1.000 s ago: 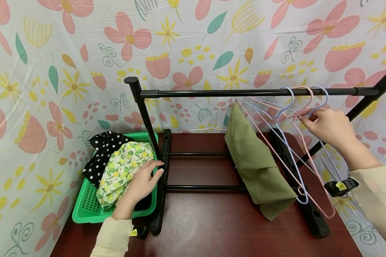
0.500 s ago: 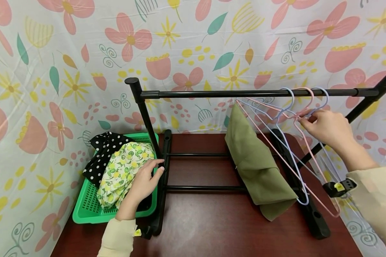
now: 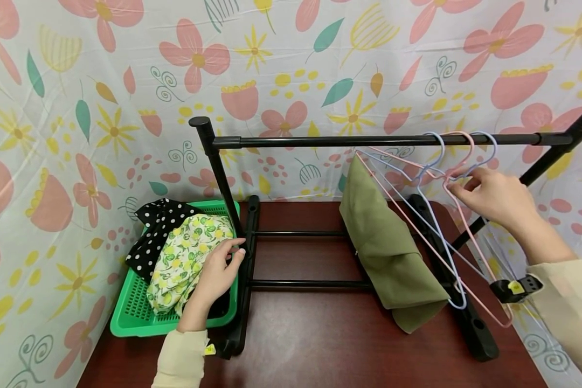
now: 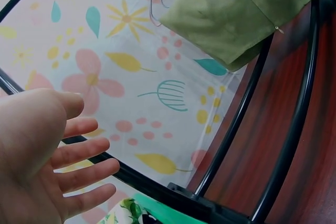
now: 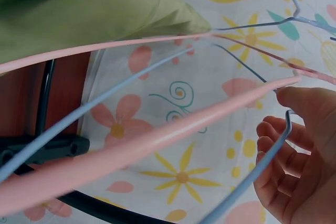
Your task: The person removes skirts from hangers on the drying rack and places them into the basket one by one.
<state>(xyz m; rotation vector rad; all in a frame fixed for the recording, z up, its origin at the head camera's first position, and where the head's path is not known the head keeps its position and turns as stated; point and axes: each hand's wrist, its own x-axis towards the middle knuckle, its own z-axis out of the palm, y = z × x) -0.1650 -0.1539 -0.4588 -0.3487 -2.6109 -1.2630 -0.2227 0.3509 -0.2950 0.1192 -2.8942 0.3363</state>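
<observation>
My right hand point(image 3: 500, 195) is at the necks of the hangers on the black clothes rack point(image 3: 320, 141). Its thumb and index finger pinch the rightmost blue hanger point(image 5: 273, 148) just below the hook, close beside a pink hanger point(image 5: 157, 140). Another blue hanger point(image 3: 436, 229) hangs to their left, carrying a folded olive-green garment point(image 3: 390, 253) that drapes toward the table. With its fingers extended, my left hand point(image 3: 216, 274) is beside the rack's left post point(image 3: 223, 183), fingertips right at it. In the left wrist view that hand's palm and spread fingers hold nothing.
A green plastic basket point(image 3: 126, 323) stands left of the rack, with a lemon-print cloth point(image 3: 184, 258) and a black polka-dot cloth point(image 3: 157, 226) inside. The rack's feet and lower bars point(image 3: 310, 284) rest on the dark red table point(image 3: 315, 334). A floral curtain point(image 3: 291, 64) hangs behind.
The pink hanger's lower end has swung slightly to the right. My right hand has shifted a little downward at the hanger necks; the left hand has barely moved.
</observation>
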